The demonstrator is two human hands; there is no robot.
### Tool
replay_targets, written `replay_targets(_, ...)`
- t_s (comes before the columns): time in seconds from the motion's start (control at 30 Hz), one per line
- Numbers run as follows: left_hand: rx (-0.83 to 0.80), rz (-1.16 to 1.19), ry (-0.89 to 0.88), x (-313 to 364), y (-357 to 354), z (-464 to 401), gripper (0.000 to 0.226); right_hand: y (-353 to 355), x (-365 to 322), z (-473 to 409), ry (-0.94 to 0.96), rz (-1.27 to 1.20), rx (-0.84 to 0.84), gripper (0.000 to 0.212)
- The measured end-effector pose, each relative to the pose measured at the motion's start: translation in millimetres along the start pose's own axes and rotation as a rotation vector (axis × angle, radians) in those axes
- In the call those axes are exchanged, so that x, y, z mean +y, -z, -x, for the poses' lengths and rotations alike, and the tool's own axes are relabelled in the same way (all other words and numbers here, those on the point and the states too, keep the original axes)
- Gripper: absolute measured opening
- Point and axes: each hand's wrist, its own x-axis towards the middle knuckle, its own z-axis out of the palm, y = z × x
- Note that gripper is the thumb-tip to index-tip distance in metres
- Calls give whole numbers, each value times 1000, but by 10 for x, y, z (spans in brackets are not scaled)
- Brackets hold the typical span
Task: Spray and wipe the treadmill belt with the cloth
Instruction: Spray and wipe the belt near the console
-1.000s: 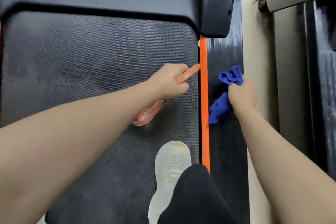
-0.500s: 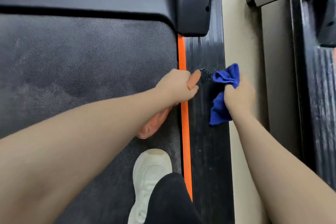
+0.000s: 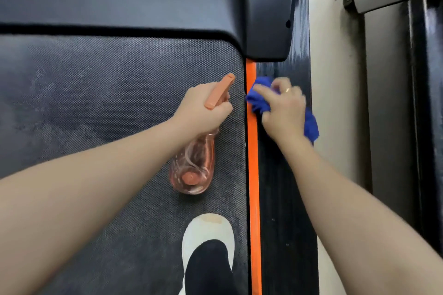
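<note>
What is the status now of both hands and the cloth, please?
Left hand grips spray bottle above belt. Right hand presses blue cloth on orange strip and side rail. White shoe on belt; nothing blocking.

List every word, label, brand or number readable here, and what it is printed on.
None can be read.
Spray bottle: no label or print shows.
Blue cloth: plain.
Treadmill belt, orange strip, side rail: no markings visible.
White shoe: no readable brand.

no readable text, labels, brands or numbers on any surface in view
</note>
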Motion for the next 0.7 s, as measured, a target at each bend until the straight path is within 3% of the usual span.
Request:
replay_targets(0.1, 7, 25, -10, 55, 77, -47, 37, -123, -40, 323, 255, -31, -45, 35)
replay_targets(0.2, -10, 12, -26, 52, 97, -61, 39, -123, -7, -79, 376, -49, -51, 37)
replay_targets(0.33, 2, 52, 24, 7, 118, -113, 37, -89, -4, -690, 255, -59, -25, 34)
replay_targets(0.4, -5, 73, 45, -11, 131, -107, 35, -112, 45, -555, 228, -96, -13, 35)
replay_targets(0.53, 8, 76, 88, 0, 123, -100, 35, -24, 187, -115, 1, -304, 6, 39)
replay_targets(0.7, 24, 52, 72, 51, -2, -122, 37, 36, 363, -543, -30, -212, 21, 42)
